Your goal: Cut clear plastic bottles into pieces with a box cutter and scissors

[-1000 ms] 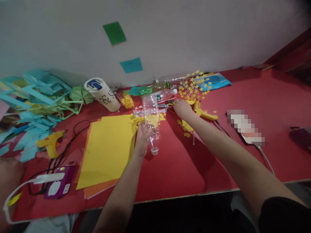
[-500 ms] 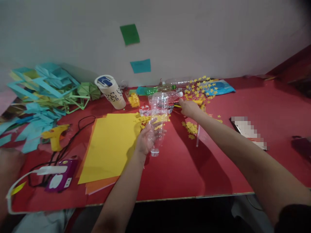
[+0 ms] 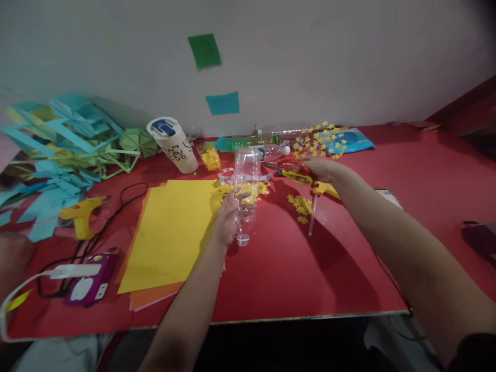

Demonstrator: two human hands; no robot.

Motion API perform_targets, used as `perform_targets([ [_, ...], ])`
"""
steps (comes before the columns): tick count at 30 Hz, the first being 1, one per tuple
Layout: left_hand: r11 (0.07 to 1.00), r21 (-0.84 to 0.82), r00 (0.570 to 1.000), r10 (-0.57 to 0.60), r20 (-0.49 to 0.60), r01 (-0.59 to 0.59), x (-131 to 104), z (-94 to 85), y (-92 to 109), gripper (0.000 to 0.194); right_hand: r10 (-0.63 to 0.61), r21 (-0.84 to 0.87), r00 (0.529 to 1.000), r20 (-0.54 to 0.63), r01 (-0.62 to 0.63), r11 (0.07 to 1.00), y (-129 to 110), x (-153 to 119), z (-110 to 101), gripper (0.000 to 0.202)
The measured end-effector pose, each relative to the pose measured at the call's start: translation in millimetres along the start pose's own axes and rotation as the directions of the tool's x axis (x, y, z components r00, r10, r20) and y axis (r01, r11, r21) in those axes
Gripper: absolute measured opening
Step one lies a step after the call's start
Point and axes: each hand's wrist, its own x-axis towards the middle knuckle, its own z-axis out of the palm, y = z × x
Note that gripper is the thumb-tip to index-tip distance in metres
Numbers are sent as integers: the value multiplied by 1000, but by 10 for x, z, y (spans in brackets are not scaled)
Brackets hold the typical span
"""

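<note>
A clear plastic bottle (image 3: 248, 170) is gripped in my left hand (image 3: 228, 219), upside down, with its white cap pointing toward me. My right hand (image 3: 320, 168) has its fingers at the red handle of a pair of scissors (image 3: 292, 171) with red and yellow loops. The blades point left toward the bottle; their tips are not distinct. Yellow paper stars (image 3: 300, 205) lie in a small pile below the scissors, and more yellow pieces lie behind the bottle. A yellow glue gun (image 3: 325, 189) with a clear glue stick is partly under my right wrist.
Stacked yellow sheets (image 3: 166, 232) lie left of the bottle. Further left are another yellow glue gun (image 3: 83, 216), a purple box (image 3: 93, 281) with cables, and folded blue paper shapes (image 3: 77, 129). A white cup (image 3: 174, 147) and more bottles (image 3: 277, 151) stand or lie along the wall.
My right hand has drawn back to the right with the scissors, whose red and yellow loops now show. The bottle remains in my left hand; the whole view has shifted slightly.
</note>
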Motion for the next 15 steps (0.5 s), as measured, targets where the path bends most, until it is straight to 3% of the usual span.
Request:
perform_targets([
  [2,992,58,992,117,-52,-114,-5,1,-9,52,-26,93,1000,7,25,995,142,-204,37,7],
  [4,966,136,969,230,-85,-218,-16,10,-19,54,-54,355,997,-61,72,932,297,-434,152,22],
  [6,948,181,954,283,-97,-262,-32,27,-34,52,-96,458,988,-120,141,878,410,-644,321,32],
  [8,949,184,952,281,-119,-257,-46,48,-55,46,-158,509,984,-85,179,842,451,-800,506,32],
  [11,960,193,965,230,-128,-203,-60,70,-81,40,-293,599,950,105,175,782,401,-937,721,33],
  [13,961,219,973,197,-121,-167,-62,71,-82,38,-340,656,928,153,161,737,350,-1001,787,35],
  [15,957,251,976,180,-122,-145,-62,66,-68,43,-342,623,926,160,174,763,322,-1071,793,37],
])
